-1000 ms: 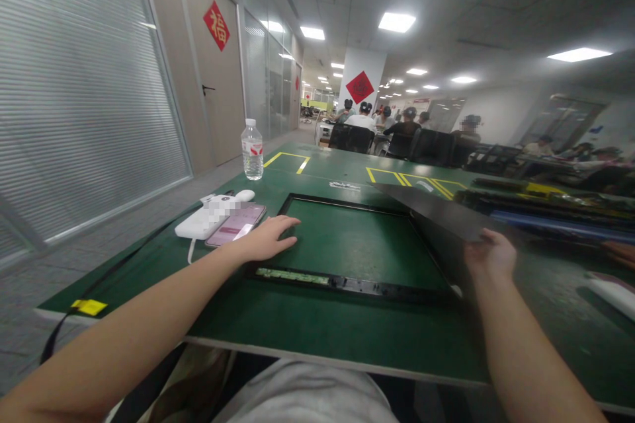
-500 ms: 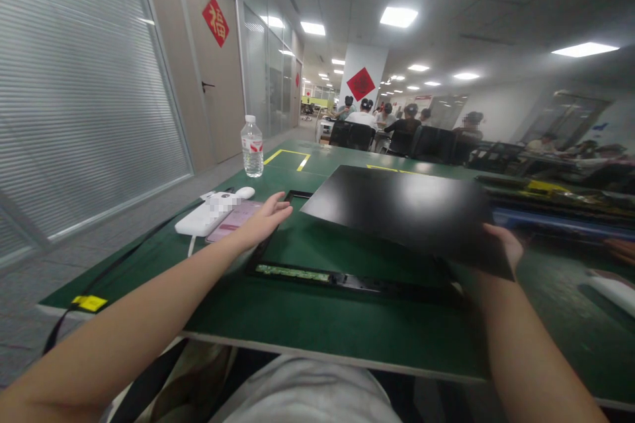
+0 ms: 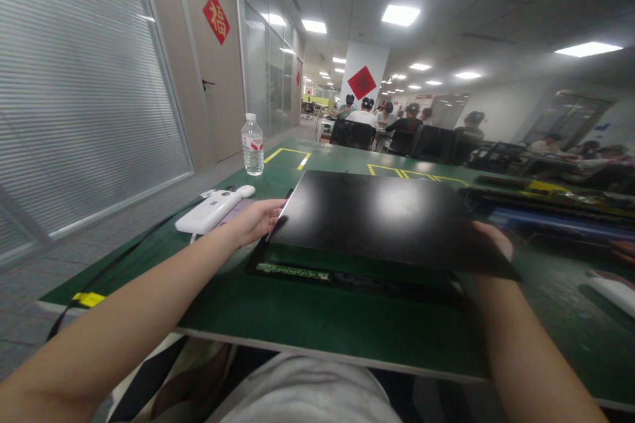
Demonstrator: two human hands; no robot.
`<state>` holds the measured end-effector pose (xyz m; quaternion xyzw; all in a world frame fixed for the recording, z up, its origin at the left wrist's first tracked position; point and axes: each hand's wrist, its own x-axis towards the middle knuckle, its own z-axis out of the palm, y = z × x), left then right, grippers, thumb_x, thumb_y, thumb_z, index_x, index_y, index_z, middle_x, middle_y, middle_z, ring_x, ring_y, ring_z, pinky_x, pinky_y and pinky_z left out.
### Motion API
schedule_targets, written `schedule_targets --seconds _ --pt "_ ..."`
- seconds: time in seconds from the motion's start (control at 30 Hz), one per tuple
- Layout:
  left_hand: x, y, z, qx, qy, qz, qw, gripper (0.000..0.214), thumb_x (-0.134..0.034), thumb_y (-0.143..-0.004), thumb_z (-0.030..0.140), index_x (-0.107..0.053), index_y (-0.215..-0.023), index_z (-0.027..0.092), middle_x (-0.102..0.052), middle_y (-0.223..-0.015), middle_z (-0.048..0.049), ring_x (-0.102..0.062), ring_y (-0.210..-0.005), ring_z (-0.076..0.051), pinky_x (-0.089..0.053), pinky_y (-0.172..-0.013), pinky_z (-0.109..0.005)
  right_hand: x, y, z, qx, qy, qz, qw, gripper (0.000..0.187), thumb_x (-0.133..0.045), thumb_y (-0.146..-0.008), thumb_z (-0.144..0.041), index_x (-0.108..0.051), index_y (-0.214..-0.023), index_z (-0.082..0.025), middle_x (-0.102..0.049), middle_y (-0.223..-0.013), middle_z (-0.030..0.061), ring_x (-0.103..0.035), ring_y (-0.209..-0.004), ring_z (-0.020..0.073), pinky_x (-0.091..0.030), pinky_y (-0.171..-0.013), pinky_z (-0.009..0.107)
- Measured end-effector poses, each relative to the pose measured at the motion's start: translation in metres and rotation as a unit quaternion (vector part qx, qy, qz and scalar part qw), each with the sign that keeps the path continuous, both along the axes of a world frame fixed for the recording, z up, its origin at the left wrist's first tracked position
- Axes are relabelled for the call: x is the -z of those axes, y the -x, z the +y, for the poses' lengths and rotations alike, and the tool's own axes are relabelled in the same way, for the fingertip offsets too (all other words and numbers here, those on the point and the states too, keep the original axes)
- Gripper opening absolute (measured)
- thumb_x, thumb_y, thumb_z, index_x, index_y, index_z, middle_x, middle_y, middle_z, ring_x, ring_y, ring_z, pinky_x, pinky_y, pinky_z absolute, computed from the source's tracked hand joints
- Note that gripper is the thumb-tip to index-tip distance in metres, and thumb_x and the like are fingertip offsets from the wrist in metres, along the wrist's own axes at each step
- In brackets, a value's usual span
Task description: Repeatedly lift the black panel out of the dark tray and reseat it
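A glossy black panel (image 3: 381, 218) hovers nearly flat just above a thin black rectangular frame (image 3: 347, 276) that lies on the green table (image 3: 307, 317). My left hand (image 3: 258, 219) grips the panel's left edge, fingers curled round it. My right hand (image 3: 491, 241) holds the panel's right near corner, with only part of the palm showing beneath the sheet. The frame's near rail, with a green strip, shows under the panel; its far side is hidden.
A white power bank (image 3: 208, 210) with a cable and a phone lie left of the frame. A water bottle (image 3: 253, 145) stands further back. Stacked dark parts (image 3: 536, 195) sit at the right. Several seated people (image 3: 377, 122) work at tables beyond.
The panel swung from tilted at the right to nearly flat over the frame. My left hand left the frame's edge and took hold of the panel's left edge.
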<state>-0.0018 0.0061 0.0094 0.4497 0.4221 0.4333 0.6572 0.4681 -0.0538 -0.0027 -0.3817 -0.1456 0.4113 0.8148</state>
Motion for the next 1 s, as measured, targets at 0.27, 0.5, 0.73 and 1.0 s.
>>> schedule_targets --seconds 0.27,0.5,0.73,1.0 --pt "-0.008 0.001 -0.008 0.000 -0.064 -0.028 0.998 0.058 -0.065 -0.077 0.030 -0.057 -0.134 0.021 -0.074 -0.113 -0.0071 -0.072 -0.093 -0.028 -0.058 -0.078 -0.039 -0.002 0.006 0.001 -0.018 0.093 -0.058 0.994 0.012 -0.064 -0.074 -0.007 -0.067 -0.082 -0.015 -0.072 -0.071 0.0016 -0.067 -0.063 0.0162 -0.058 -0.061 0.025" --pt "-0.022 0.004 -0.013 -0.051 -0.049 -0.160 0.985 0.042 -0.064 -0.077 0.018 -0.068 -0.119 0.015 -0.077 -0.085 -0.0081 -0.073 -0.070 -0.024 -0.057 -0.058 -0.029 0.005 0.016 0.004 -0.225 0.156 -0.164 0.948 0.020 -0.054 -0.087 -0.035 -0.070 -0.090 -0.024 -0.076 -0.081 0.0052 -0.072 -0.078 0.0255 -0.060 -0.074 0.037" --pt "-0.030 0.005 -0.014 -0.111 -0.037 -0.199 0.973 0.028 -0.059 -0.074 0.010 -0.072 -0.099 0.014 -0.074 -0.071 -0.0044 -0.068 -0.056 -0.020 -0.056 -0.054 -0.028 0.003 0.018 0.006 -0.290 0.188 -0.233 0.909 0.024 -0.048 -0.086 -0.027 -0.069 -0.094 -0.016 -0.075 -0.090 0.0126 -0.072 -0.079 0.0229 -0.057 -0.072 0.033" --pt "-0.031 0.009 -0.014 -0.096 -0.063 -0.184 0.976 0.038 -0.058 -0.067 0.008 -0.070 -0.102 0.016 -0.075 -0.075 -0.0029 -0.070 -0.061 -0.021 -0.059 -0.061 -0.031 0.005 0.020 0.004 -0.229 0.224 -0.263 0.910 0.028 -0.054 -0.083 -0.022 -0.066 -0.108 -0.014 -0.074 -0.083 0.0131 -0.070 -0.070 0.0209 -0.055 -0.062 0.030"
